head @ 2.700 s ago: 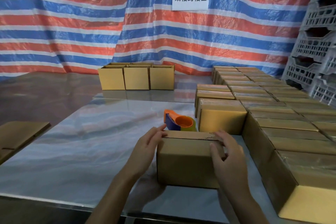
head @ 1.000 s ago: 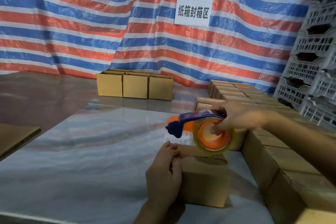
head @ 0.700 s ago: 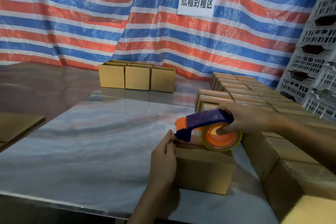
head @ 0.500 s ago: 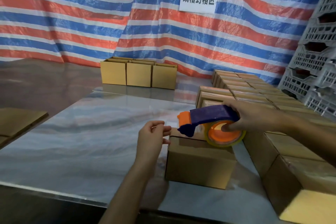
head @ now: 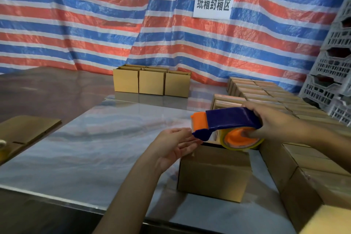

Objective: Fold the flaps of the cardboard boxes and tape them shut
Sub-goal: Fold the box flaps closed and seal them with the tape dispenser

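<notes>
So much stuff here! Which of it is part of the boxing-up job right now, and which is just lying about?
In use: tape dispenser, held in the right hand; cardboard box below it; left hand open at the box's near corner.

Just there: three open boxes at the back; rows of closed boxes; grey crates; flat cardboard; striped tarp; paper sign.

Three open boxes [head: 152, 81], one tape dispenser [head: 228, 121], two hands [head: 174, 145]

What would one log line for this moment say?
right hand: grips tape dispenser over box | left hand: open, at dispenser's front | tape: not yet visible
</notes>
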